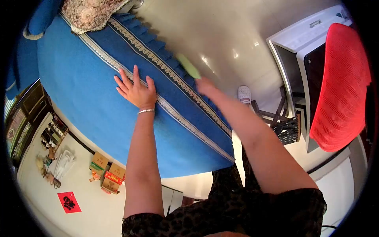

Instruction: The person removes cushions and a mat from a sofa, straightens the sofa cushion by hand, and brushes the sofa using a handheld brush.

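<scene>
A blue fitted cover (90, 102) with white lace trim (173, 112) and a pleated skirt (162, 49) spreads over a wide padded seat. My left hand (136, 93) lies on it with fingers spread, pressing the fabric beside the lace band. Beyond the cover's right edge, my right hand (206, 87) is closed around a pale green, long flat brush-like tool (188, 66). Motion smears this hand and the tool, so the tool's exact kind is unclear. Its head is close alongside the pleated skirt.
A patterned cushion (92, 14) rests at the cover's far end. To the right are a red mesh cover (341, 87), a white-edged cabinet (290, 39) and a dark woven basket (287, 131). A white shoe (244, 94) is on the shiny tiled floor (221, 31). Cardboard boxes (114, 172) are at lower left.
</scene>
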Tool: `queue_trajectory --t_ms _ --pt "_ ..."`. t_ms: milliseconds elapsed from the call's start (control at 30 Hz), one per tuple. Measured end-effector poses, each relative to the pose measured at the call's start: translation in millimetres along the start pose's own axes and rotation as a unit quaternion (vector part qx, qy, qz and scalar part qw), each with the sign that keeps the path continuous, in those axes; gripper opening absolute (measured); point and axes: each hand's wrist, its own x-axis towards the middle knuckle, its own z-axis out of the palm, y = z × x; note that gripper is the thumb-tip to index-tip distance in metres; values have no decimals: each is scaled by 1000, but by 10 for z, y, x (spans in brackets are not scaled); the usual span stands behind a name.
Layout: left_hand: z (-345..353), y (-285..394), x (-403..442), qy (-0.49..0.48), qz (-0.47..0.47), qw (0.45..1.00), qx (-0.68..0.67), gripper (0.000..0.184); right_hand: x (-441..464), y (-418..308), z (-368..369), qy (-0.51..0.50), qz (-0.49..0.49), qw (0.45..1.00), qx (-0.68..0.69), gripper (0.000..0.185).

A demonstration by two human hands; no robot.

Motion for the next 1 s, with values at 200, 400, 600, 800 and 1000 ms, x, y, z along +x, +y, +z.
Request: queue_trajectory --t_ms 200,400,600,800,1000 --pt "46 43 28 0 -16 1000 -6 52 -193 -977 -573 127 -59 972 190 42" --pt "88 12 43 0 -20 1000 -2 50 87 -1941 -561 89 -213 973 30 31" --pt "92 20 35 -1 -32 999 -21 51 252 -378 -289 -15 -5 966 257 40" --pt "96 17 39 -8 -39 999 -20 51 471 -1828 -773 116 -93 963 224 50" --pt "130 13 20 0 -35 999 -16 51 715 -2659 -644 72 -229 964 118 46"
